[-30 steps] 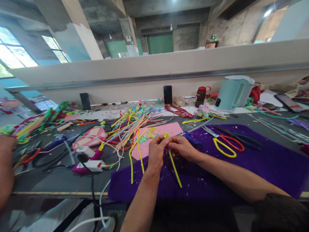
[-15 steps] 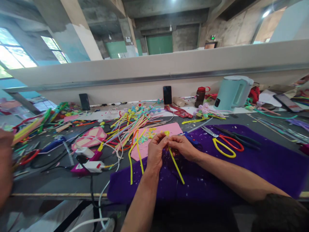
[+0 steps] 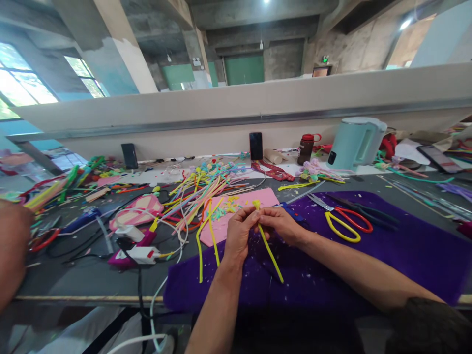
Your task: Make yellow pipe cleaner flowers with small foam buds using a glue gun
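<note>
- Found the left hand and the right hand meeting over the purple cloth, both closed in a fingertip pinch on one yellow chenille stem.
- Located that stem at the grip itself, with a long tail slanting down and to the right below it, and a fuzzy yellow tuft just above the fingertips. Could not confirm a join between tuft and stem, behind the fingers.
- Judged the step in hand as close finger work at the stem's upper end, probably twisting or shaping.
- Judged a steady left pinch and small, careful right-finger turns as called for next, without flattening the tuft.
- Recorded the held stem as slender, nearly straight and soft-piled, probably wire-cored and bendable.
- Noted two loose yellow chenille stems left of the grip.
- Noted a flat pink sheet beyond the grip, strewn with short yellow and mint clippings.
- Observed, right of the grip, metal-bladed scissors with one red and one yellow handle, lying on the matt, lint-flecked cloth.
- Saw a blue tool just beyond the right hand, partly hidden; type undetermined.
</note>
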Tool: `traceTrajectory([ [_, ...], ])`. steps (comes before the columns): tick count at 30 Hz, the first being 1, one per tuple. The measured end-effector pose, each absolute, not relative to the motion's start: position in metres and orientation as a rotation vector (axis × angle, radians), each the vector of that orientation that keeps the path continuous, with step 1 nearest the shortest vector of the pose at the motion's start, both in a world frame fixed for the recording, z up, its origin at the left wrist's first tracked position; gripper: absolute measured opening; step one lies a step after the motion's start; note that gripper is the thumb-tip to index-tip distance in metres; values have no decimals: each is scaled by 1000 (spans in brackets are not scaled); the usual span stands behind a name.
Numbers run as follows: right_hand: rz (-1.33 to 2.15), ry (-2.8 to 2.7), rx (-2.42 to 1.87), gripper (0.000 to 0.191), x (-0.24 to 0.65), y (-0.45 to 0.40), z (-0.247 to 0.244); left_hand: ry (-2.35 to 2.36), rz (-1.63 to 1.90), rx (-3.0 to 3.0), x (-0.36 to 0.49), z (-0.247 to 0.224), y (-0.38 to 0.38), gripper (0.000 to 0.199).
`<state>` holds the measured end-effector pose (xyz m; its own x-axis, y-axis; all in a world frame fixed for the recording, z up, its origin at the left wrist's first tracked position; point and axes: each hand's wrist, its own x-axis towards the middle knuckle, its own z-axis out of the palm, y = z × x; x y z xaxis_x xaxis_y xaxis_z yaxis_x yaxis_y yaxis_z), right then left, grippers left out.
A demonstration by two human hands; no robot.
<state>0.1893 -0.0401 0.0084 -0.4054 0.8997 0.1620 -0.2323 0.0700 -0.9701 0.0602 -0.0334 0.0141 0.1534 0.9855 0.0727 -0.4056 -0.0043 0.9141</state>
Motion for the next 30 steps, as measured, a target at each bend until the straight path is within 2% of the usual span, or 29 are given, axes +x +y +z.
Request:
traceTrajectory([
  [4,1649,-1390,-647,23,193,-39,9,754,1222,1003,58,16,-34,19],
  [12,1771,-1335,-643,21,195,-39,10,688,1143,966,57,18,-34,18],
  [21,1518,-1366,-765,24,190,-37,5,730,1228,862,57,16,-32,18],
  [30,1527,-1442,-717,26,191,-36,7,712,1197,915,58,18,-34,17],
])
